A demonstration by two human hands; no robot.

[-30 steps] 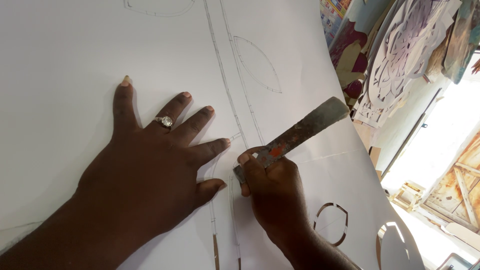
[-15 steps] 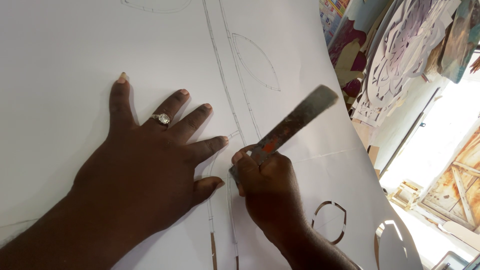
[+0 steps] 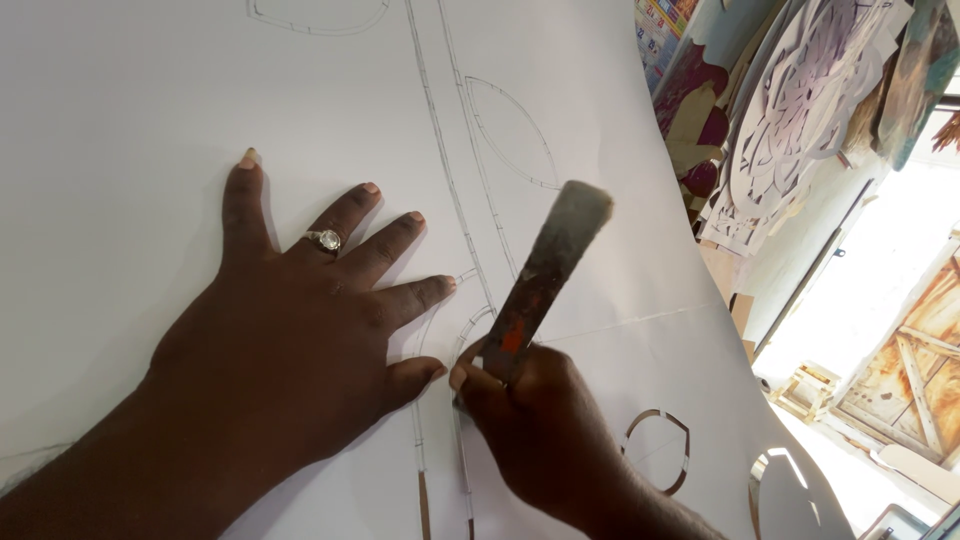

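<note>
Two hands work close together on the white sheet [image 3: 150, 120]. Since a second ago the right hand [image 3: 540, 430] has slid nearer along the pencilled curve, and the flat metal blade [image 3: 545, 275] now stands steeper, so the cut looks to be advancing along that line. That hand is closed tight on the blade's lower end. The left hand [image 3: 290, 350], fingers spread flat and wearing a ring [image 3: 325, 240], presses the sheet just beside the cut. Farther off lean cut-out panels [image 3: 790, 110].
</note>
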